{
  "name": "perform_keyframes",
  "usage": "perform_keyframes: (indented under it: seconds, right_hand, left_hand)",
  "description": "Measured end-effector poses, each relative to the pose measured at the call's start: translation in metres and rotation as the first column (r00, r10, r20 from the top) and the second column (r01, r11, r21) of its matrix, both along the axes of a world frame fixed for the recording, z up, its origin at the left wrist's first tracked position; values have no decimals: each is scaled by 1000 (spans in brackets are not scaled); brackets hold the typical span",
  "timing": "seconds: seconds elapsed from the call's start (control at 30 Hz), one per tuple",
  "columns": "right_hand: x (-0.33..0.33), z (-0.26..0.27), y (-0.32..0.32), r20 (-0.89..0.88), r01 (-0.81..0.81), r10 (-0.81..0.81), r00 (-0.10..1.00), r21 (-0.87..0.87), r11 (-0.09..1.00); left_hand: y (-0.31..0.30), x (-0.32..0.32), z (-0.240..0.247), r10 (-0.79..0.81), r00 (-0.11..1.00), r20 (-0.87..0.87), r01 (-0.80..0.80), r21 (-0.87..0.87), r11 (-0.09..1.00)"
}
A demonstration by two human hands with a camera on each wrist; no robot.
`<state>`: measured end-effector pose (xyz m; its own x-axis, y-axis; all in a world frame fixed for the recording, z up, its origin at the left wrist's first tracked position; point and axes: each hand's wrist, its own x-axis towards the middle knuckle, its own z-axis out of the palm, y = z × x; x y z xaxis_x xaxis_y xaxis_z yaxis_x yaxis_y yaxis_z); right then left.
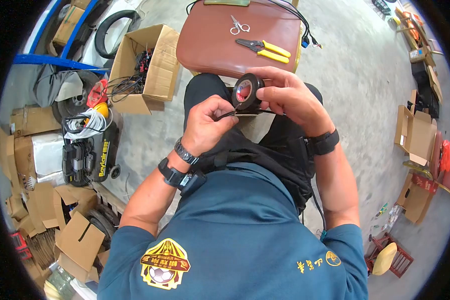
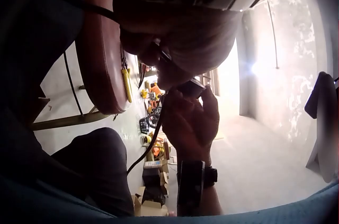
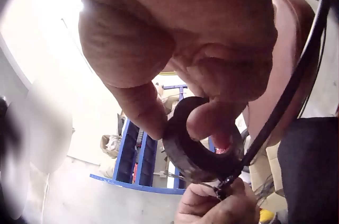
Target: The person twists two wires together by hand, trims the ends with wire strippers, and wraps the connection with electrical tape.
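A roll of black tape (image 1: pixel 248 92) is gripped by the right hand (image 1: pixel 297 100), whose thumb and fingers hold it by its ring; the same roll (image 3: pixel 193 152) shows close up in the right wrist view. Just left of it, the left hand (image 1: pixel 207 122) pinches a black cable (image 1: pixel 226 115). In the right wrist view the cable (image 3: pixel 283 97) runs down past the roll to the left hand's fingertips (image 3: pixel 225 203), where dark tape lies on it. The left wrist view is dark, with the right hand (image 2: pixel 192 123) beyond the left hand (image 2: pixel 185 44).
Ahead stands a brown padded stool (image 1: pixel 205 37) with small scissors (image 1: pixel 239 25), yellow-handled wire strippers (image 1: pixel 263 50) and black cables (image 1: pixel 305 27) on it. Left of it are an open cardboard box (image 1: pixel 162 65) holding cables and a black compressor (image 1: pixel 92 155). More boxes (image 1: pixel 415 132) lie at the right.
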<state>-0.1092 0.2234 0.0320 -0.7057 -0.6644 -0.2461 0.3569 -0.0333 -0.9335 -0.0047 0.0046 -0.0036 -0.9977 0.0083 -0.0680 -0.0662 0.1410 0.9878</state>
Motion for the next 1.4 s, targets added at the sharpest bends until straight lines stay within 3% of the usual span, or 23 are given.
perform_keyframes:
  seconds: [0.17, 0.27, 0.57, 0.67, 0.77, 0.8, 0.87, 1.0, 1.1, 1.23, 1.27, 1.4]
  right_hand:
    - [-6, 0, -5, -3, -47, 48, 999, 143, 989]
    - [-7, -14, -12, 1, -19, 19, 1000, 114, 993]
    - [-11, -47, -24, 12, -32, 30, 999, 258, 966]
    - [-10, -44, -26, 1, -68, 71, 997, 321, 945]
    - [-12, -51, -28, -100, -44, 86, 991, 370, 928]
    - [-9, -50, -28, -290, 104, -3, 957, 334, 937]
    - [1, -46, -27, -625, 362, -179, 760, 178, 915]
    - [47, -9, -14, -544, 278, -155, 824, 150, 949]
    - [71, -37, -18, -524, 192, -49, 850, 222, 956]
    - [83, -69, -31, -379, 231, -173, 909, 113, 966]
    - [80, -76, -31, -293, 205, -151, 944, 165, 965]
    - [71, -68, -28, -346, 162, -78, 935, 221, 962]
  left_hand:
    - [1, 1, 5, -14, 997, -79, 5, -113, 994]
    - [1, -1, 2, 44, 985, -169, -62, -102, 993]
    - [4, -3, -10, 97, 984, -150, -73, 159, 985]
    - [4, -1, -1, 81, 995, -57, -69, 181, 981]
    - [3, -2, -7, 103, 994, -25, -98, 153, 983]
    - [1, -2, -9, 115, 993, -2, -113, 136, 984]
    - [-4, -5, -11, 145, 989, 39, -148, 100, 984]
    - [-8, -7, -13, 211, 972, 107, -220, 79, 972]
    - [-4, -11, -14, 200, 971, 130, -217, 129, 968]
    - [3, -11, -12, 126, 978, 165, -154, 170, 973]
    - [3, -10, -12, 104, 979, 174, -136, 178, 975]
    - [0, -9, -7, 56, 969, 240, -88, 122, 989]
